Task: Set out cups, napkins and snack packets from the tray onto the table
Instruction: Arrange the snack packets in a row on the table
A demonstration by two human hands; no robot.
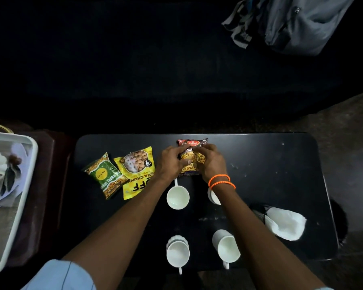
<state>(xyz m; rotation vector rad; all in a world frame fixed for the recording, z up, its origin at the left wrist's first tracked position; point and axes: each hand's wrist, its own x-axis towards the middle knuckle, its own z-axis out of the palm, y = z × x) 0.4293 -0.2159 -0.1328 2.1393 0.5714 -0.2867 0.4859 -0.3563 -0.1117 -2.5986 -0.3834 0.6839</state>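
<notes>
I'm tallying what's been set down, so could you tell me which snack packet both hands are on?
The red-topped packet, farthest right; the left hand and right hand grip it. The green packet and yellow packet lie untouched.

you have three snack packets on the black table (260,155): a green foil packet (105,174) at about 9 o'clock, a yellow foil packet (136,170) just beside it and overlapping its edge, and a red-topped packet of yellow mix (192,146) near 12 o'clock. you have four white ceramic cups: one (178,196) with its handle pointing to 12, one (213,196) mostly hidden under your forearm, and two nearer you at 6 o'clock (177,254) (227,248). you have one stack of white paper napkins (285,223) at 3 o'clock; its sheets can't be counted. one white plastic tray (27,178) sits off the table at 9 o'clock.
</notes>
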